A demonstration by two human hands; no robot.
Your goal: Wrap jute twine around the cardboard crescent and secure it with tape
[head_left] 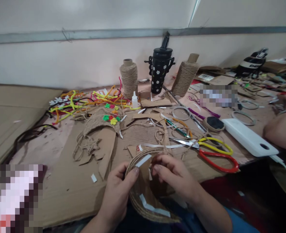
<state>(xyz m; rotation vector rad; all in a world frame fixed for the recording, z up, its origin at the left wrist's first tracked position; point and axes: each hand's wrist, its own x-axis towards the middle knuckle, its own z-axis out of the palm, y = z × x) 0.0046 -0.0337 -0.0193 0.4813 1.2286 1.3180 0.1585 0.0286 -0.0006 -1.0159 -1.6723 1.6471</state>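
My left hand (118, 191) grips the outer edge of a cardboard crescent (145, 184), its thumb on the face. Jute twine runs in rows along the crescent's curved rim, and white tape strips (154, 208) stick to its face. My right hand (173, 174) is closed in a pinch at the inner edge, where a small white strip (150, 174) hangs below the fingertips; what exactly the fingers grip is hidden. Scissors (196, 144) with one yellow and one red handle lie just beyond my right hand. A twine-covered crescent (101, 121) with colourful flowers lies further left.
Two twine spools (129, 77) flank a black flowered tumbler (158, 71) by the wall. A small glue bottle (134, 101) stands before them. Pipe cleaners (72, 103) are heaped at left, a twine star (93, 146) nearer. A white power bank (249, 137) lies near another person's arm (282, 129).
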